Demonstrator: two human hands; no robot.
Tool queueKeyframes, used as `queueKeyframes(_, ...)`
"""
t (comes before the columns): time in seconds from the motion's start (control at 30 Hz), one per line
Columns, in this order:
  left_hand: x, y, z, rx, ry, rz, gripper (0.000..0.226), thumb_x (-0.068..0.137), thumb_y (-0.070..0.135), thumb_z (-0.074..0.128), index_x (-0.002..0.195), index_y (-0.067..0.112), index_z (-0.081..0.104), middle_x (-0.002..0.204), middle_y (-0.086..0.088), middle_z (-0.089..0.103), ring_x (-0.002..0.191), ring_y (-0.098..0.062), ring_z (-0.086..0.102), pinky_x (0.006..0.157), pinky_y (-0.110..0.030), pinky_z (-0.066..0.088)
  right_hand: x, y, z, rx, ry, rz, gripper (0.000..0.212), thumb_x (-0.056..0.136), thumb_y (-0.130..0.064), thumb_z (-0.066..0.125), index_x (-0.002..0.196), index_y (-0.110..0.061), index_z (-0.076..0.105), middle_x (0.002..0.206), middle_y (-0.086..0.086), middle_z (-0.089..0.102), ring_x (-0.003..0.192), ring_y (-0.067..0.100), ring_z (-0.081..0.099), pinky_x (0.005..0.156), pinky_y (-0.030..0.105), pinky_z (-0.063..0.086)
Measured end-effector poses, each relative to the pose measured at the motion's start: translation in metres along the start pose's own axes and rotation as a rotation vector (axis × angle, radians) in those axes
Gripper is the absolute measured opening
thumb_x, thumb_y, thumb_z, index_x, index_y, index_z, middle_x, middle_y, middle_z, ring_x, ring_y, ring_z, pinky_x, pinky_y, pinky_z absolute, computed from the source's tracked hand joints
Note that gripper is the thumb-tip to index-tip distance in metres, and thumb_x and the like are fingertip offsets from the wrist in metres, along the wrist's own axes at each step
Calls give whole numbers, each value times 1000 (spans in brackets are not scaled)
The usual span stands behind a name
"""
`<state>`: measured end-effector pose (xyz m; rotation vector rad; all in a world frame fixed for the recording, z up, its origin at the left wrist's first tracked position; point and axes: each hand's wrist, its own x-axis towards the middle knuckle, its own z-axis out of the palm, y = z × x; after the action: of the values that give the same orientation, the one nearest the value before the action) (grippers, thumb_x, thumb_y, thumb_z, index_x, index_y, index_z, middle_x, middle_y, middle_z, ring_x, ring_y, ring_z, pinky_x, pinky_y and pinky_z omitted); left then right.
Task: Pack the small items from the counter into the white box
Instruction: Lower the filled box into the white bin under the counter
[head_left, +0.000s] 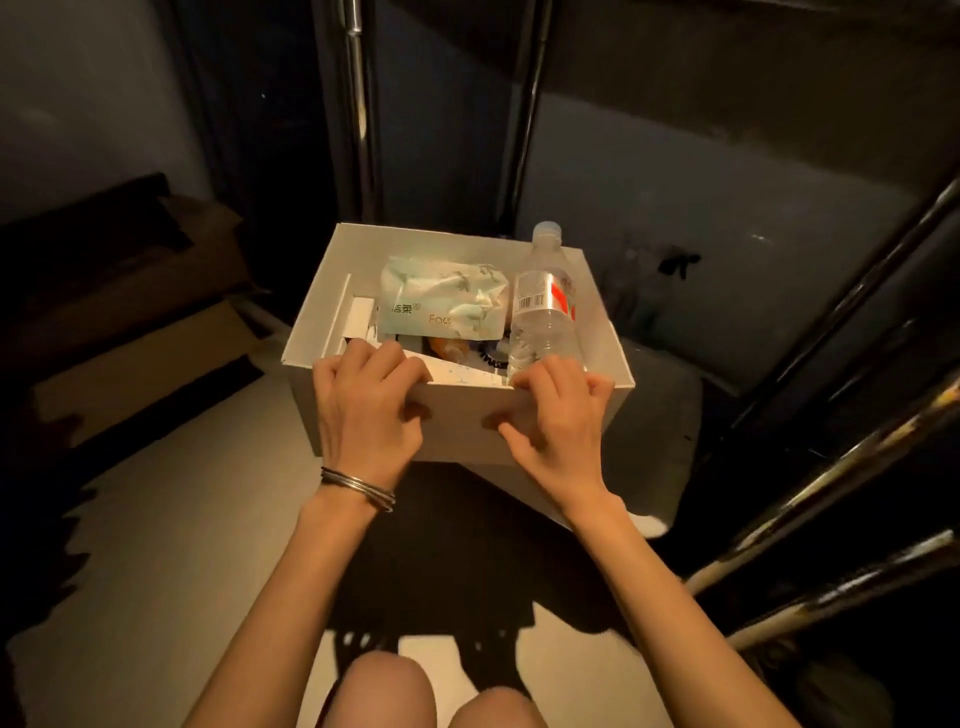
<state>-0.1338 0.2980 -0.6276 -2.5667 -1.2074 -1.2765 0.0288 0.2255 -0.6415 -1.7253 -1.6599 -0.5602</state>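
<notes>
The white box is in the middle of the view, open at the top. The left hand and the right hand both grip its near edge: the fingers curl over the rim to the inside, and the thumbs press on the outside of the near wall. The two hands are apart, with a bare part of the wall between them. Inside the box a clear water bottle leans along the right wall, its cap reaching above the far rim. A pale green tissue pack lies just beside it in the middle, and a small white carton stands near the left wall. A black coiled hair tie shows under the bottle. I cannot tell if the bottom of the box touches the pale surface below it. This surface has open room on the left and on the near side, where a dark shadow falls. At its left edge lie flat cardboard pieces. On the right, slanted metal rails come close to the box. Behind it are dark panels and an upright metal pole. The room is dim.
</notes>
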Motion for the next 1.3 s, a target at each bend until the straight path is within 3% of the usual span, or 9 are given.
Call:
queueKeyframes(0.2, 7, 15, 57, -78, 11, 92, 36, 46, -1, 78, 74, 12, 61, 77, -6, 61, 81, -19, 37, 68, -24, 12, -18, 46, 5, -105, 39, 37, 33, 62, -31, 53, 92, -19, 43, 89, 6, 60, 90, 14, 41, 72, 22, 11)
queueKeyframes(0.6, 6, 42, 128, -188, -72, 253, 35, 48, 2, 78, 75, 14, 60, 78, -5, 60, 79, -21, 42, 66, -23, 11, -57, 101, 14, -219, 15, 200, 40, 59, -27, 71, 90, -19, 47, 88, 5, 57, 87, 13, 40, 73, 23, 13)
queueKeyframes(0.8, 16, 37, 143, -204, -47, 266, 33, 49, 1, 76, 76, 13, 60, 78, -6, 60, 79, -18, 35, 67, -21, 9, -50, 105, 23, -259, 41, 222, 40, 57, -19, 75, 89, -13, 52, 90, 8, 58, 89, 15, 39, 71, 23, 10)
queueKeyframes(0.93, 17, 34, 146, -192, -52, 234, 35, 48, 2, 78, 75, 14, 57, 77, -4, 58, 78, -17, 35, 66, -25, 14, -47, 105, 30, -225, 45, 249, 43, 58, -13, 76, 90, -15, 48, 90, 10, 57, 90, 17, 40, 78, 34, 27)
queueKeyframes(1.0, 22, 32, 148, -173, -59, 232, 36, 47, 1, 78, 74, 15, 58, 76, -3, 58, 77, -16, 34, 66, -25, 14, -41, 104, 34, -156, 16, 283, 42, 59, -11, 77, 89, -14, 47, 89, 10, 57, 84, 20, 46, 70, 32, 36)
queueKeyframes(1.1, 35, 26, 154, -139, -73, 240, 37, 45, -1, 78, 73, 15, 59, 73, -3, 57, 75, -15, 33, 66, -24, 13, -29, 102, 40, -48, -62, 357, 33, 68, -6, 75, 92, -6, 53, 91, 13, 59, 80, 28, 58, 63, 27, 36)
queueKeyframes(1.2, 46, 22, 164, -87, -123, 249, 38, 43, -1, 79, 72, 15, 60, 73, -2, 58, 74, -20, 44, 67, -25, 19, -24, 107, 53, 75, -163, 514, 31, 81, -7, 65, 110, -1, 55, 101, 20, 63, 94, 33, 59, 73, 32, 41)
queueKeyframes(1.3, 49, 20, 176, -70, -161, 235, 38, 42, -2, 81, 70, 15, 61, 71, -3, 58, 69, -26, 51, 66, -29, 26, -19, 107, 62, 169, -259, 668, 26, 88, -4, 55, 113, 2, 55, 111, 21, 62, 106, 32, 58, 86, 33, 44)
